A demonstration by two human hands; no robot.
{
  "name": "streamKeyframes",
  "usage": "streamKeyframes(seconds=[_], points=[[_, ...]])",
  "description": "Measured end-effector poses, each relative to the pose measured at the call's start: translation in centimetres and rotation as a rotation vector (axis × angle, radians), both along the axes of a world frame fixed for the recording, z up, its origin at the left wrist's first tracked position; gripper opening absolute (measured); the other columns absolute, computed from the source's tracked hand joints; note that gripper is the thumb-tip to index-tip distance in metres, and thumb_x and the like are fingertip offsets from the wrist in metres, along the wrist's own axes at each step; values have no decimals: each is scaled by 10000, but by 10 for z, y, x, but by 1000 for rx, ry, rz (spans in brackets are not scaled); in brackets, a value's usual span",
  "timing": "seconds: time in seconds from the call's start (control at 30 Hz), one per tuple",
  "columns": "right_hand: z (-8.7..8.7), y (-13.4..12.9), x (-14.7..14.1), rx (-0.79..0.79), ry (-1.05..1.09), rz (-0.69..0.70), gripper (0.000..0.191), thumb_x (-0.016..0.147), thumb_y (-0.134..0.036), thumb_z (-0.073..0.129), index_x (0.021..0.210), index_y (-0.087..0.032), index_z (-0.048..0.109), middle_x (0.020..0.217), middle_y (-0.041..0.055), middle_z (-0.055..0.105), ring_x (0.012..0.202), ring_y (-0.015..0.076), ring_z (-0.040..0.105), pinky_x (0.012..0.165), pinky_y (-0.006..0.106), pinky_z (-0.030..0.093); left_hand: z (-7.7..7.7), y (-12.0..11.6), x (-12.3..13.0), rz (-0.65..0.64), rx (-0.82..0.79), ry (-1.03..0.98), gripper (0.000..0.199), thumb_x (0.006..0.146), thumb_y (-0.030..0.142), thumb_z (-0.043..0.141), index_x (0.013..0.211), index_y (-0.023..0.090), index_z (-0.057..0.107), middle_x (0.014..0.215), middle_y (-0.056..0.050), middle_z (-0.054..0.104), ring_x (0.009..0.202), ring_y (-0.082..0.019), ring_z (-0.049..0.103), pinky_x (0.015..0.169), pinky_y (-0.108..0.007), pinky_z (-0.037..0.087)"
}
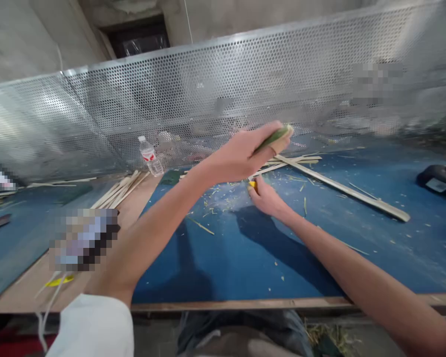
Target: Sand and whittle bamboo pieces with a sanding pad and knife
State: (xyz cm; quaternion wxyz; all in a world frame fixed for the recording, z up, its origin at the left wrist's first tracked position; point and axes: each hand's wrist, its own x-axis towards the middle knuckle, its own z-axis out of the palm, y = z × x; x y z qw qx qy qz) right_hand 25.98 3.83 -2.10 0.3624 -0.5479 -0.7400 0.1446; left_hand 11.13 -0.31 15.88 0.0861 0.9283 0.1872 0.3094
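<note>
My left hand (pixel 241 153) is raised over the far part of the blue mat, its fingers closed around a green bamboo strip (pixel 277 136). Below it and a little nearer to me, my right hand (pixel 266 196) is closed on a small yellow-handled tool (pixel 252 185); most of that tool is hidden by the fingers and the left hand. Behind both hands, pale bamboo strips (pixel 308 159) lie crossed on the mat. One long split bamboo piece (pixel 345 188) slants away to the right. Fine shavings (pixel 217 201) are scattered beneath the hands.
A perforated metal screen (pixel 208 84) rises along the back of the table. At left stand a water bottle (pixel 150 156) and a bundle of pale strips (pixel 117 191), near a blurred-out device (pixel 89 240) with white cables. A black object (pixel 438 179) sits at far right.
</note>
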Motion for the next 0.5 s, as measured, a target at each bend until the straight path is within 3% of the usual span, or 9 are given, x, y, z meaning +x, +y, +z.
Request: streamKeyframes(seconds=[0.13, 0.27, 0.4, 0.5], points=[[6, 0, 3, 225, 177, 68, 286, 951, -449, 413, 1065, -208, 518, 824, 48, 622, 677, 186, 539, 651, 315, 420, -34, 6, -12, 8, 156, -18, 198, 1035, 367, 400, 911, 223, 458, 673, 38, 488, 581, -110, 452, 579, -256, 384], [26, -15, 5, 304, 356, 30, 389, 961, -500, 494, 1234, -226, 537, 675, -34, 554, 550, 143, 491, 557, 280, 405, -65, 10, -34, 56, 149, -1, 144, 981, 276, 451, 849, 222, 435, 677, 33, 515, 563, -109, 425, 571, -261, 358], [40, -42, 9, 465, 360, -4, 381, 976, -468, 506, 1275, -235, 545, 719, -25, 589, 542, 125, 498, 540, 267, 417, -70, 8, -49, 46, 89, 124, 226, 980, 283, 450, 767, 215, 420, 667, 28, 496, 586, -111, 406, 579, -264, 340], [36, -57, 10, 635, 204, 85, 273, 972, -413, 521, 1157, -222, 586, 658, -37, 590, 494, 109, 477, 511, 247, 394, -67, 7, -54, 14, 2, 173, 225, 984, 290, 444, 776, 207, 452, 673, 28, 503, 603, -109, 423, 587, -260, 341]])
